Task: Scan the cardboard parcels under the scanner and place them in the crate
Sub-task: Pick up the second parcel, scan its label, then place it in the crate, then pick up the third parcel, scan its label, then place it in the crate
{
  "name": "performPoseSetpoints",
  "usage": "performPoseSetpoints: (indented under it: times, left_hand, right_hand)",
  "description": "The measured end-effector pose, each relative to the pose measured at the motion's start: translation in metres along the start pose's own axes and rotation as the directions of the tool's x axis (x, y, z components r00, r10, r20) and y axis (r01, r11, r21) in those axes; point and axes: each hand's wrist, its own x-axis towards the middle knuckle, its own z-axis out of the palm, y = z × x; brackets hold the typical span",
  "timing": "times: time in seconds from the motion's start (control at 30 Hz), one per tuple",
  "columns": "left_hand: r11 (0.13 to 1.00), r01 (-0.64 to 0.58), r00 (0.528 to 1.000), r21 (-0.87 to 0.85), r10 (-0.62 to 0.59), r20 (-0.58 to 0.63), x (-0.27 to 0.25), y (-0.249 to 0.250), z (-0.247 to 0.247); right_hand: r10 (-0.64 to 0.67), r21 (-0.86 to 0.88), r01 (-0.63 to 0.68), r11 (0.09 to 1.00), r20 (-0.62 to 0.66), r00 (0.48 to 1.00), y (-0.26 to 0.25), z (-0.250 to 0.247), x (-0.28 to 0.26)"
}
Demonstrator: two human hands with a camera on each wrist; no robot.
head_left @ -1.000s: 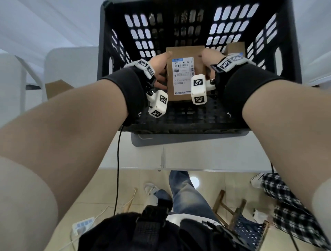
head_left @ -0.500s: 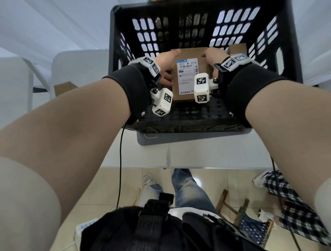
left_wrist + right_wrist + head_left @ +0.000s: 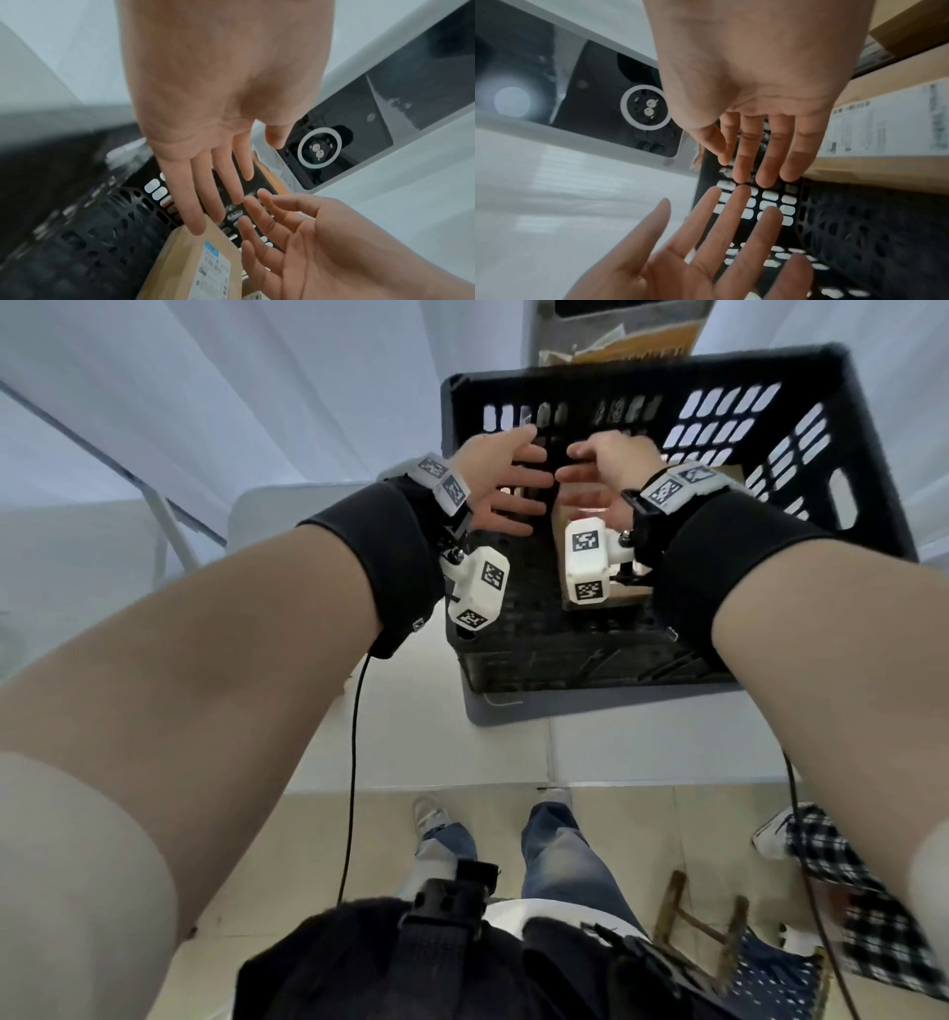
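The black plastic crate (image 3: 642, 367) stands on the white table. Inside it lies a brown cardboard parcel (image 3: 629, 597) with a white label, largely hidden in the head view by my right wrist camera; the left wrist view shows the parcel (image 3: 195, 263) lying free. My left hand (image 3: 513, 490) and right hand (image 3: 590, 474) hover above the crate's left part, palms facing each other, fingers straight and holding nothing. A second parcel (image 3: 719, 474) lies further right in the crate. The scanner (image 3: 320, 151) with its white ring hangs overhead beyond the crate.
The crate sits on a grey board (image 3: 513, 706) near the table's front edge (image 3: 411, 783). More cardboard (image 3: 642, 346) lies behind the crate under the scanner stand. A white chair (image 3: 267, 505) stands left of the table. A wooden stool (image 3: 708, 927) is on the floor.
Both hands have let go of the labelled parcel, which stays in the crate. They have risen and opened above it. The head view has swung, so the crate sits further right.
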Motion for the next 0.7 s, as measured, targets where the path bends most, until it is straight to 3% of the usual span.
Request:
performPoseSetpoints:
  times: [0.23,0.37,0.7]
  left_hand:
    - [0.999,-0.044,0.998,-0.018,0.043,-0.055,-0.059,-0.005,-0.081]
    - [0.997,-0.034,0.990,0.071,0.044,-0.134,-0.085,-0.021,-0.130]
    - [0.998,0.064,0.939,0.007,-0.058,-0.339,-0.131,-0.087,-0.252]
  right_hand:
    - [-0.036,-0.007,0.036,0.999,0.097,0.995,-0.018,0.082,-0.054]
    - [-0.028,-0.041,0.035,0.999,0.174,0.984,-0.014,0.136,-0.080]
    - [0.047,-0.190,0.003,0.982,0.257,0.965,0.032,0.258,-0.109]
